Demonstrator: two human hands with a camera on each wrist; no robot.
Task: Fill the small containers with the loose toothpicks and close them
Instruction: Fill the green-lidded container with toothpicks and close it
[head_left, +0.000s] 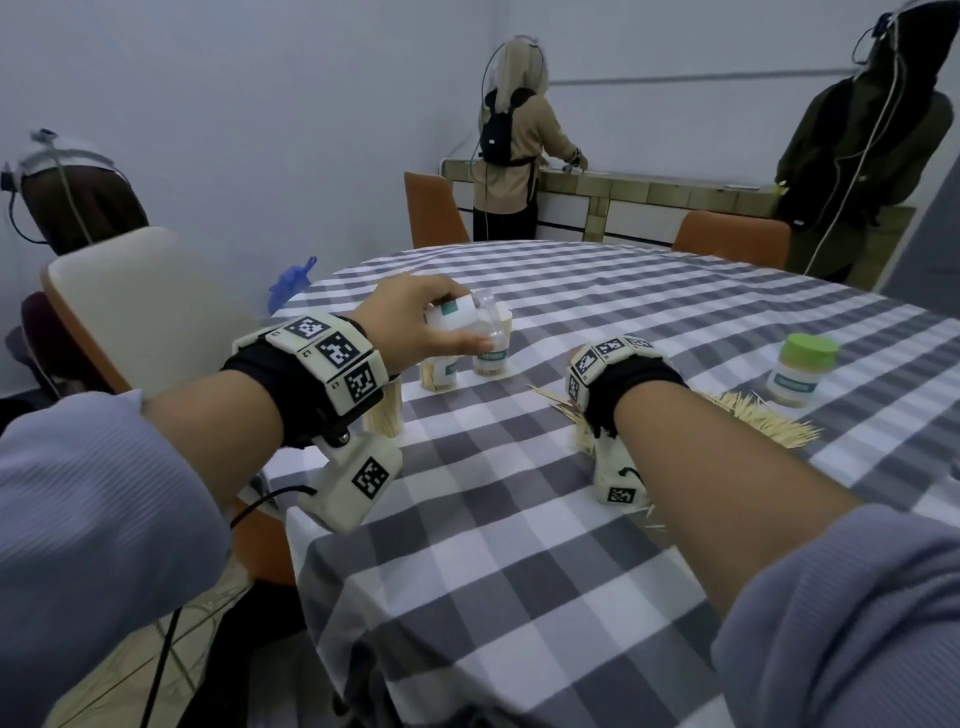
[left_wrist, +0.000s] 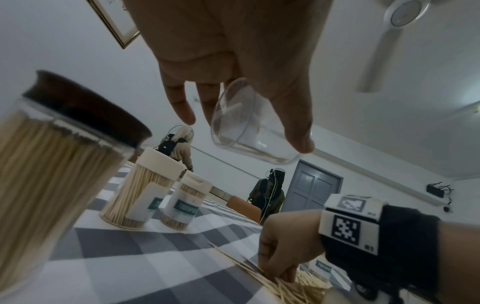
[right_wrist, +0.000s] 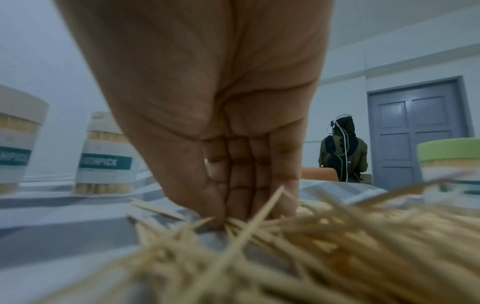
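At the round table under its grey-and-white checked cloth (head_left: 519, 519), we lift an empty clear plastic toothpick container with a white-and-teal label (head_left: 457, 319) in our left hand (head_left: 415, 317), thumb and fingers curled round it, tipped on its side above the filled ones. Our right hand (right_wrist: 228, 185) presses fingers and thumb together into the heap of loose pale wooden toothpicks (head_left: 763, 418), pinching a small bunch.

We judge the risks plain: a loose pinch could shed sticks across the cloth, and a tilted container may let them slide out or jam crosswise at the mouth. The hand hovering over the standing containers could knock one down.

Two white-lidded containers labelled "toothpick" (left_wrist: 182, 203) stand packed and shut, beside a clear jar with a dark brown lid (left_wrist: 59, 144), also full. A green-lidded container (head_left: 802, 371) stands closed, apart, beyond the heap.
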